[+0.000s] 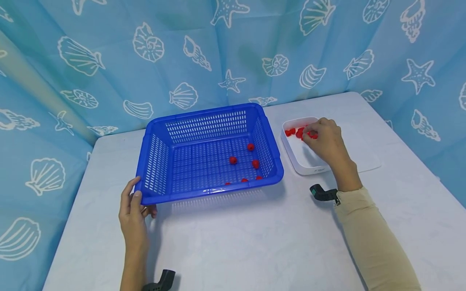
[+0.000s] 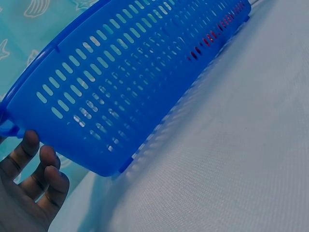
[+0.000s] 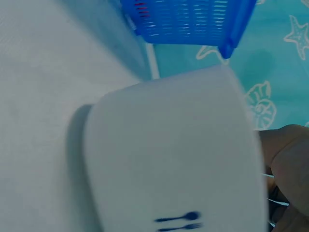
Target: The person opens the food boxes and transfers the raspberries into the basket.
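My left hand grips the rim at the front left corner of a blue slotted basket, thumb on top; the left wrist view shows the fingers bent beside that corner of the basket. Inside the basket, several small red pieces lie toward the right and front. My right hand reaches over a white box, thumb and fingers bent close around red pieces at its far end. Whether a piece is pinched cannot be made out. The box wall hides the fingertips in the right wrist view.
Basket and box stand side by side on a white-covered table. A thin pale sheet or lid lies to the right of the box. Behind and at the sides hangs a blue curtain with white shell and starfish prints.
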Demonstrator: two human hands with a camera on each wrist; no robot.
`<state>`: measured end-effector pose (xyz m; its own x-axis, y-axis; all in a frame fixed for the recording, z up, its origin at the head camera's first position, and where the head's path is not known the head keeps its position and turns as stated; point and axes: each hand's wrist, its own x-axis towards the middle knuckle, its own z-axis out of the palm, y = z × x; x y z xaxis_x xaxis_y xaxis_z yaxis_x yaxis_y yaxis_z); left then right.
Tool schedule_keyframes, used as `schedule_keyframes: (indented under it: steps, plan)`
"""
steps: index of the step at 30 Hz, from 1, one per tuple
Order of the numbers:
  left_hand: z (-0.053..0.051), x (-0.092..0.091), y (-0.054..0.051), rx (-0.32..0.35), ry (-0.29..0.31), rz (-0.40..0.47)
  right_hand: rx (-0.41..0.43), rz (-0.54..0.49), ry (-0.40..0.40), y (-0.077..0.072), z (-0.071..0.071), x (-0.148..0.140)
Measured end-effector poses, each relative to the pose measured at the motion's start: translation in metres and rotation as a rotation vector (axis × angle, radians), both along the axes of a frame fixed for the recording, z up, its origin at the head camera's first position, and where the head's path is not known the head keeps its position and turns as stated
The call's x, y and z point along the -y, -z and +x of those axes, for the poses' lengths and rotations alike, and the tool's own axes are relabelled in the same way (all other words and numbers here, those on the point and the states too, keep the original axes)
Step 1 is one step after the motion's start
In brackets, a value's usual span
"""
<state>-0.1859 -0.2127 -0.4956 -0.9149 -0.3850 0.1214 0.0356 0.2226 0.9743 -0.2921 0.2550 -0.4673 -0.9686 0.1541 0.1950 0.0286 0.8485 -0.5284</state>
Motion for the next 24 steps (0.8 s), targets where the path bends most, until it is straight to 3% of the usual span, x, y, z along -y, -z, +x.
schedule_keyframes:
  steps: [14, 24]
  plan:
    - [0.002, -0.001, -0.001, -0.003, -0.006, 0.003, 0.033, 0.068, 0.015, 0.018, -0.008, 0.001]
    - [0.001, -0.001, -0.002, 0.014, -0.012, -0.017, -0.032, 0.18, 0.073, 0.025, -0.009, 0.001]
